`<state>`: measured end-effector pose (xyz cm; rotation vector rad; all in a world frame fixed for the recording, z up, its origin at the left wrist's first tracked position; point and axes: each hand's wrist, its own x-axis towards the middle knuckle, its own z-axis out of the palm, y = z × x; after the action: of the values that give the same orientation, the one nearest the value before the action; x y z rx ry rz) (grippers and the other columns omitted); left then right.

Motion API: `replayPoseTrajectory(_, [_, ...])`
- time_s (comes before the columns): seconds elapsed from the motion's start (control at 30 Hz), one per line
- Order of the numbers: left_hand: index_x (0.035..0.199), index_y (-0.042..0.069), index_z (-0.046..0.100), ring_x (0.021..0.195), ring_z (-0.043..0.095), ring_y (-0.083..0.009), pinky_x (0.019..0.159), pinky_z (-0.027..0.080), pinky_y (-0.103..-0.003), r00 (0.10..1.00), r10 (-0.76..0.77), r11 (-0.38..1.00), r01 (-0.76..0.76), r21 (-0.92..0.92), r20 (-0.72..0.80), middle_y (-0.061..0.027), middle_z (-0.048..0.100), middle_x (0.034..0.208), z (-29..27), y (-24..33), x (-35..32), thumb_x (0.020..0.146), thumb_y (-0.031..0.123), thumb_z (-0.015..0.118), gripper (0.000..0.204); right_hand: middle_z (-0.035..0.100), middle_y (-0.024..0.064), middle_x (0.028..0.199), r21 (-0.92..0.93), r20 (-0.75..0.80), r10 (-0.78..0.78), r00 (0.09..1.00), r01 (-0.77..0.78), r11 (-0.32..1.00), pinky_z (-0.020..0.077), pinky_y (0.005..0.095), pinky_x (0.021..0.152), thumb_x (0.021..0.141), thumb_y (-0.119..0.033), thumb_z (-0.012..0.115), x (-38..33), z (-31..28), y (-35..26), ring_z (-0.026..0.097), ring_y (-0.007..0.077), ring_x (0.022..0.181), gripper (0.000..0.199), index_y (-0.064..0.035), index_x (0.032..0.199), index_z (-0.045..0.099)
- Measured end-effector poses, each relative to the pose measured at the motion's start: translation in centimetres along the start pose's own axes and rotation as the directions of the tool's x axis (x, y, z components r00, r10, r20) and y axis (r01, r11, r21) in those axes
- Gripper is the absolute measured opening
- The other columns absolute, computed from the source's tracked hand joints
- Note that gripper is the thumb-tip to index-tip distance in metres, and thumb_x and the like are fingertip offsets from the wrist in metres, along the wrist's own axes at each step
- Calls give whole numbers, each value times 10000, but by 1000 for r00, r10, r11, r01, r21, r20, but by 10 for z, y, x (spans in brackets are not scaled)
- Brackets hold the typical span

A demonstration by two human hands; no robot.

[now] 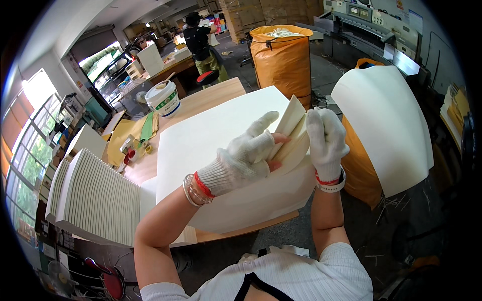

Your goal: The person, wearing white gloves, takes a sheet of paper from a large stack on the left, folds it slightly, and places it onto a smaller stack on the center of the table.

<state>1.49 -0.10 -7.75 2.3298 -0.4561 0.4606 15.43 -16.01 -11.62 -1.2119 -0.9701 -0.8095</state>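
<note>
My left hand [246, 153], in a white knit glove with some bare fingertips, grips a folded piece of cream-white card [295, 139] above the table. Its panels stand partly apart, with the fingers between and around them. Just beside the card's right edge is my right hand [326, 140], gloved too, its fingers curled closed. Whatever those fingers hold is hidden. Under both hands lies large white sheet card [201, 133], its near edge curving down over the table's front.
A tall stack of white card pieces [98, 198] stands at left. Behind it are tape rolls [133, 154] and a white bucket [163, 99]. An orange sack of offcuts [281, 62] stands beyond the table. A large white sheet [389, 125] rests at right. A person [198, 45] works farther back.
</note>
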Motion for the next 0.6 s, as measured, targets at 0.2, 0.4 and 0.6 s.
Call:
replayPoseTrajectory(0.2, [1170,101,662,1163,615,-323,920,502,-329,994,-11,996,1,91,112,-212,456,1485,-9,6,3,807,-25,696,386,431,98,625,-37,55,113,992,-111,993,372,375,552,932,-39,627,2,-2,-5,452,238,578,234,32,727,537])
replayPoseTrajectory(0.4, [1141,103,672,1137,632,-323,922,510,-344,997,56,980,-44,195,-56,-226,456,1478,2,6,2,739,1,801,434,461,93,652,-45,72,57,996,-53,998,383,366,558,921,-23,632,-1,-5,-3,468,235,596,150,40,794,582])
replayPoseTrajectory(0.6, [1130,95,669,1117,635,-303,901,513,-341,999,4,978,-12,209,41,-229,463,1470,-4,7,1,735,-4,802,428,467,89,660,-5,77,95,993,-94,996,389,366,556,907,-5,647,-2,-5,-3,474,235,606,98,41,831,607])
